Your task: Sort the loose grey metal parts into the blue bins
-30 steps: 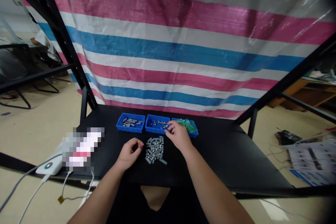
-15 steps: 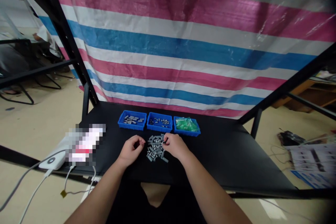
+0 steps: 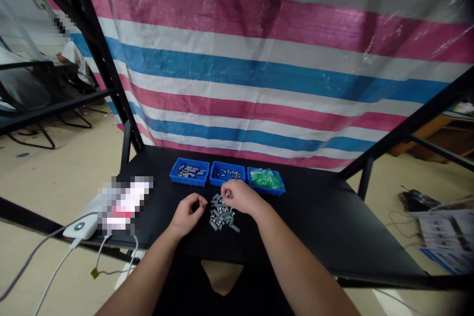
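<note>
A loose pile of small grey cylinders and shiny screws (image 3: 223, 218) lies on the black table. Just left of it rests my left hand (image 3: 187, 215), its thumb and fingers curled together in a pinch; anything between them is too small to make out. My right hand (image 3: 242, 197) hovers over the far side of the pile, in front of the middle blue bin (image 3: 218, 181). Its fingertips are pinched around something tiny that I cannot identify. Inside that bin are small screws (image 3: 233, 174). The left blue bin (image 3: 178, 179) has several grey cylinders (image 3: 190, 172).
At the right, a third blue bin (image 3: 272, 191) contains green items in clear plastic (image 3: 265, 177). A white power bank (image 3: 82, 226) with cables and a blurred-out device (image 3: 124, 205) lie on the left. Black frame posts and a striped sheet (image 3: 259, 64) bound the table.
My right hand has moved up and slightly left, from the pile's right edge toward the middle bin. My left hand stays beside the pile. The camera view has shifted slightly.
</note>
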Motion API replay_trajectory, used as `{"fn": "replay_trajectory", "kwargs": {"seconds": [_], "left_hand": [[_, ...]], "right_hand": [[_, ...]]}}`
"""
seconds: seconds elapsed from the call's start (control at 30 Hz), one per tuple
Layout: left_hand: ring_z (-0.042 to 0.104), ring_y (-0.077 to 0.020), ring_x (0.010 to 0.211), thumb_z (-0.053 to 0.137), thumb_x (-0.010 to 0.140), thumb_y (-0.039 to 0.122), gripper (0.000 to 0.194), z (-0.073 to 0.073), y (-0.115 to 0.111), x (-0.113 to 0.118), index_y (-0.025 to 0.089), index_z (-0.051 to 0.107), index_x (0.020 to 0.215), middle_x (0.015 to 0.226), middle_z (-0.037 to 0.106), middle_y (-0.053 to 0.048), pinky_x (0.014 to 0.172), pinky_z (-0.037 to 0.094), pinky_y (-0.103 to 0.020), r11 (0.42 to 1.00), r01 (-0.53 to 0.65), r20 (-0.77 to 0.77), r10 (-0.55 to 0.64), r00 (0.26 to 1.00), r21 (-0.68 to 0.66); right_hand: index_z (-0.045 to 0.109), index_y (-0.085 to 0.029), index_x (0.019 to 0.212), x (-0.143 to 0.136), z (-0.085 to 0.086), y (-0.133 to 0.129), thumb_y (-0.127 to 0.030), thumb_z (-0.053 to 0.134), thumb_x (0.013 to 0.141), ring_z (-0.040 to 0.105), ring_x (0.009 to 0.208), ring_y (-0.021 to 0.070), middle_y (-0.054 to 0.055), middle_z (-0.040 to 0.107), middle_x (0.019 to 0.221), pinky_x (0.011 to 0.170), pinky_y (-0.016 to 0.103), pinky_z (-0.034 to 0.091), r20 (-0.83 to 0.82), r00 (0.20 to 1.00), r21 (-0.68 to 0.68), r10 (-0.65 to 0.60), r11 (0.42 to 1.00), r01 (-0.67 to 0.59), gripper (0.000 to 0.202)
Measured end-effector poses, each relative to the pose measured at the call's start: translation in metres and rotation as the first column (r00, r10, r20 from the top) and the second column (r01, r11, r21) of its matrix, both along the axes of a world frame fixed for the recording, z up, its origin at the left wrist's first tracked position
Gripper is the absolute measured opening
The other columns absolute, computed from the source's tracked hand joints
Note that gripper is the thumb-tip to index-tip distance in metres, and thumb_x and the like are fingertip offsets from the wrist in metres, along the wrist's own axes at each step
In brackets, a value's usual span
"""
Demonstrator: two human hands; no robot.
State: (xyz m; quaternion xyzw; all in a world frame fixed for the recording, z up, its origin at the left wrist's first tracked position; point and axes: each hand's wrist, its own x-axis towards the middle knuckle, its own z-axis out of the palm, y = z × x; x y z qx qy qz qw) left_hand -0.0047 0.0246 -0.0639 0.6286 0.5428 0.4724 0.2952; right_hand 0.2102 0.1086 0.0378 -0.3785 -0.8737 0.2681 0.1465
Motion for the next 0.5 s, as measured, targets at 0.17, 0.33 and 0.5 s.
{"fn": "replay_trajectory", "kwargs": {"seconds": [0.17, 0.33, 0.5], "left_hand": [[0.061, -0.0165, 0.076, 0.06, 0.088, 0.026, 0.011, 0.001, -0.001, 0.0, 0.018, 0.067, 0.087, 0.082, 0.066, -0.003, 0.071, 0.048, -0.026, 1.0, -0.004, 0.009, 0.004, 1.0, 0.004], [0.062, -0.0166, 0.079, 0.059, 0.088, 0.025, 0.01, 0.004, -0.002, 0.001, 0.019, 0.067, 0.086, 0.083, 0.067, -0.003, 0.074, 0.048, -0.027, 1.0, 0.002, 0.002, -0.002, 1.0, 0.003], [0.063, -0.0168, 0.079, 0.06, 0.088, 0.026, 0.011, 0.001, 0.0, -0.001, 0.019, 0.068, 0.089, 0.085, 0.067, -0.003, 0.074, 0.048, -0.027, 1.0, -0.008, -0.007, 0.008, 1.0, -0.012]], "right_hand": [[0.054, -0.02, 0.085, -0.026, 0.006, 0.003, -0.019, 0.068, 0.079, 0.052, 0.06, 0.0085, 0.0, 0.057, 0.091, 0.065, 0.023, 0.043, -0.34, 0.919, 0.104, -0.198, 0.964, 0.246, 0.015], [0.052, -0.021, 0.075, 0.0, -0.013, -0.002, -0.018, 0.066, 0.079, 0.053, 0.067, 0.0127, -0.002, 0.058, 0.076, 0.064, 0.023, 0.037, -0.126, 0.974, 0.132, -0.188, 0.97, 0.204, 0.014], [0.06, -0.021, 0.079, 0.038, -0.023, -0.017, -0.015, 0.066, 0.075, 0.057, 0.072, 0.0125, -0.002, 0.065, 0.078, 0.064, 0.023, 0.036, 0.091, 0.987, -0.005, -0.129, 0.991, 0.13, 0.01]]}}
